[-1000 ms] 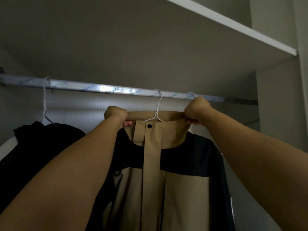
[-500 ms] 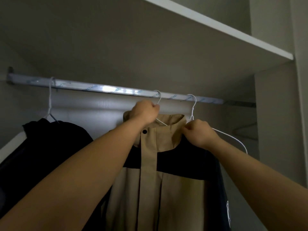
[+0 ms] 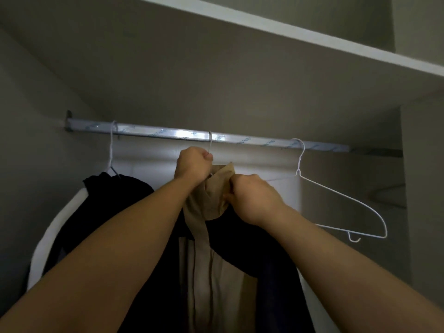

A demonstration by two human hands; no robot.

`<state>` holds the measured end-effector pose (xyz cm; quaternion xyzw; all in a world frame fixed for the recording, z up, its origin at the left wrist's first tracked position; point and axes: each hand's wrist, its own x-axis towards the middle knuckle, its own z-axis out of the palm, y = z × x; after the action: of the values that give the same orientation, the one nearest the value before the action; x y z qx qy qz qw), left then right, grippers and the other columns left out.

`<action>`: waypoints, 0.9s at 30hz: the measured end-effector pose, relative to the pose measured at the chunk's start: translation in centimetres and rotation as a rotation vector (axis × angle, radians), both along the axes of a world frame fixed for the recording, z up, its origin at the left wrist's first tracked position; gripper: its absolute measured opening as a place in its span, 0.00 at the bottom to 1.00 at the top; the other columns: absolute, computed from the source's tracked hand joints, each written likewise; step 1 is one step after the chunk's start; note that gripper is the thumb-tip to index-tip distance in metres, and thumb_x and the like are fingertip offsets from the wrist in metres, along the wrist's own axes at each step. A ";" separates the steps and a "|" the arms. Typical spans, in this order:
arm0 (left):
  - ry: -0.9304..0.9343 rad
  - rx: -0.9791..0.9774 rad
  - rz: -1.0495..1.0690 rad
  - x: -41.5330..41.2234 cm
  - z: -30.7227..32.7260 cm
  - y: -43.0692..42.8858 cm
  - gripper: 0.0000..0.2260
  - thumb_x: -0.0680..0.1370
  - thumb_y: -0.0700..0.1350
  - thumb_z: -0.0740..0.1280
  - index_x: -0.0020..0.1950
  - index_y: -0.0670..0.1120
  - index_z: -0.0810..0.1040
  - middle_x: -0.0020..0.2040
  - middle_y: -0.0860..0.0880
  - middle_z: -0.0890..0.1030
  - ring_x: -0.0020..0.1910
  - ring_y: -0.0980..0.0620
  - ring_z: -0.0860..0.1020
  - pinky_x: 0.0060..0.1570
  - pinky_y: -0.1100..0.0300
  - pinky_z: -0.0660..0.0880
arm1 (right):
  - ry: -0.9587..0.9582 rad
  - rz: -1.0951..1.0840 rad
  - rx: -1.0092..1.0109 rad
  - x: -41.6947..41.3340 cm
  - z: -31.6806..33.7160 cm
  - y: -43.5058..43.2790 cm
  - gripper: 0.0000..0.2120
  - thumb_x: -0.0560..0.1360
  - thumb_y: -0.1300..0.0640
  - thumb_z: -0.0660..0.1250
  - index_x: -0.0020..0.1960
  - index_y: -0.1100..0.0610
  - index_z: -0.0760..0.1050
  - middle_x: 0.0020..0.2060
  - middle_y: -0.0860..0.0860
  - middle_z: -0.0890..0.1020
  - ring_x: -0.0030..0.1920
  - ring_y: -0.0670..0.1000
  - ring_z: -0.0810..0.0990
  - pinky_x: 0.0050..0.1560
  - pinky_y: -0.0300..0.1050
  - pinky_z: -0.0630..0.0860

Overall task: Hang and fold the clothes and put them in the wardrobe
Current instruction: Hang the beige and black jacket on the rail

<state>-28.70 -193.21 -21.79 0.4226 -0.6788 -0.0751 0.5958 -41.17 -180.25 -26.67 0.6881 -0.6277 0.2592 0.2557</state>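
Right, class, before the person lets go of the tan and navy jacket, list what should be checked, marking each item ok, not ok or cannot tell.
1. Hanger hook over the rail: ok.
2. Left hand grips that hanger's neck: ok.
3. Right hand pinches the collar: ok.
4. Collar lying flat: not ok, bunched.
5. Gap to the empty hanger: ok, apart.
6. Jacket shoulders seated on hanger: cannot tell, hidden.
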 end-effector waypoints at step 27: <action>0.078 0.711 -0.721 -16.8 -3.1 7.7 0.15 0.85 0.46 0.56 0.69 0.41 0.70 0.60 0.40 0.75 0.54 0.41 0.76 0.56 0.52 0.73 | -0.428 -0.457 -0.242 -21.8 -3.8 2.4 0.11 0.82 0.53 0.55 0.51 0.57 0.74 0.54 0.63 0.79 0.51 0.66 0.79 0.46 0.52 0.71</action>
<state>-45.45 -185.46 -24.94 0.3350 -0.6911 -0.5180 0.3765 -62.93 -177.87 -30.44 0.4240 -0.7698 0.4065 0.2497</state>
